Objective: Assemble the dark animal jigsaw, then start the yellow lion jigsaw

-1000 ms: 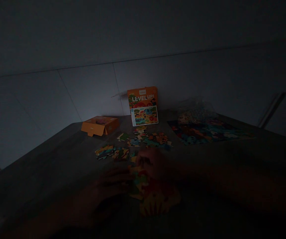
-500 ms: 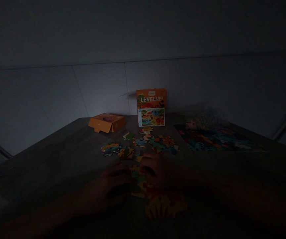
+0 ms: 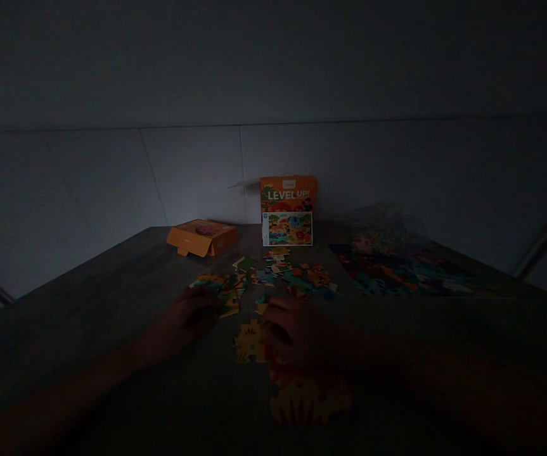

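The scene is very dark. My left hand [image 3: 196, 315] has its fingers closed at the left edge of a green and yellow puzzle piece [image 3: 230, 305], beside the loose pile. My right hand [image 3: 288, 322] is curled, its fingertips at the right edge of a yellow puzzle piece [image 3: 249, 343] with a plant print. Beneath and in front of that hand lies a red and yellow puzzle section [image 3: 306, 396], partly covered by it. A small yellow-blue puzzle piece [image 3: 261, 304] lies just beyond the right fingertips.
Several loose puzzle pieces [image 3: 311, 276] lie mid-table. Behind them a picture card [image 3: 288, 229] leans on an upright orange "LEVEL UP!" box [image 3: 296, 190]. An opened orange box [image 3: 204, 237] is at left. At right lie a dark colourful sheet [image 3: 425, 275] and a clear plastic bag [image 3: 382, 231].
My left hand has moved left and away from me, with the green and yellow piece now at its fingers. My right hand has shifted only slightly; the yellow piece beside it shows more fully.
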Motion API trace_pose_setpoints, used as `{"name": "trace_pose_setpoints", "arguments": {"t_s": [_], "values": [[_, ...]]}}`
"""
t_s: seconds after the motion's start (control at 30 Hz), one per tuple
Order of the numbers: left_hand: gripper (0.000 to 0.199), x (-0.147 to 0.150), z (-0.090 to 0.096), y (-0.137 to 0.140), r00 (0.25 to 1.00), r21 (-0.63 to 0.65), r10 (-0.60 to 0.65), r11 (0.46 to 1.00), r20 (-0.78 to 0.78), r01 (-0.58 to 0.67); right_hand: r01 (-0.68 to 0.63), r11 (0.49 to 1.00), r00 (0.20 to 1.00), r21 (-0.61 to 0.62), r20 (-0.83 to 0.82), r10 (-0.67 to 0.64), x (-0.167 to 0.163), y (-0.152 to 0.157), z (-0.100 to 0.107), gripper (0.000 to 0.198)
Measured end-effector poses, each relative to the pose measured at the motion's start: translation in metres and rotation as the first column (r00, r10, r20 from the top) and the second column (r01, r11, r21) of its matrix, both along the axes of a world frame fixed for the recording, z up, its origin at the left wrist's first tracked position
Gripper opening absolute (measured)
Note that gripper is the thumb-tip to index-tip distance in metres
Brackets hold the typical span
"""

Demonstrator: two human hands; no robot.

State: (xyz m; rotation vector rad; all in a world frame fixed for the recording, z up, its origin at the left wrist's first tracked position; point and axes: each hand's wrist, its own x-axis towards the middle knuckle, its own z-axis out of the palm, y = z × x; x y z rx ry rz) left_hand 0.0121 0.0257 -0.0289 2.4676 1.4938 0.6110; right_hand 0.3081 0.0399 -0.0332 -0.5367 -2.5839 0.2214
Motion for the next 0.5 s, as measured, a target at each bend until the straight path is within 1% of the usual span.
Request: {"name": "trace_pose_setpoints", "arguments": {"t_s": [0.07,0.13,0.2,0.23,0.27,0.33,0.37,0.43,0.5], "values": [[0.032,0.0,-0.004,0.0,0.999,0.034,0.045,0.998,0.006,-0.045,0.0,1.0,1.0,0.01,0.006,0.0,0.0,0.0,0.0,0.005],[0.032,0.003,-0.006,0.0,0.997,0.076,0.076,0.994,-0.01,-0.075,0.052,0.998,0.999,0.029,0.004,-0.052,0.003,0.005,0.003,0.004],[0.03,0.007,-0.003,0.003,0.996,0.147,0.062,0.988,-0.058,-0.053,0.208,0.976,0.978,0.059,-0.014,-0.208,0.009,0.02,0.012,0.003],[0.029,0.01,0.001,0.009,0.995,0.194,0.032,0.981,-0.09,-0.014,0.306,0.949,0.952,0.072,-0.02,-0.305,0.013,0.031,0.017,0.002],[0.028,0.014,0.006,0.018,0.992,0.234,-0.004,0.972,-0.123,0.033,0.424,0.903,0.906,0.071,-0.037,-0.422,0.018,0.045,0.023,0.004],[0.028,0.026,0.02,0.045,0.983,0.29,-0.072,0.949,-0.168,0.119,0.553,0.833,0.833,0.027,-0.001,-0.553,0.028,0.079,0.034,0.009],[0.028,0.034,0.027,0.064,0.985,0.274,-0.059,0.956,-0.162,0.102,0.594,0.804,0.804,0.011,0.004,-0.594,0.032,0.098,0.038,0.012],[0.029,0.054,0.039,0.106,0.985,0.249,-0.067,0.963,-0.159,0.106,0.663,0.746,0.748,-0.058,0.046,-0.662,0.035,0.133,0.042,0.014],[0.029,0.077,0.044,0.149,0.985,0.208,-0.079,0.972,-0.151,0.11,0.704,0.699,0.71,-0.13,0.093,-0.698,0.029,0.161,0.04,0.015]]}}
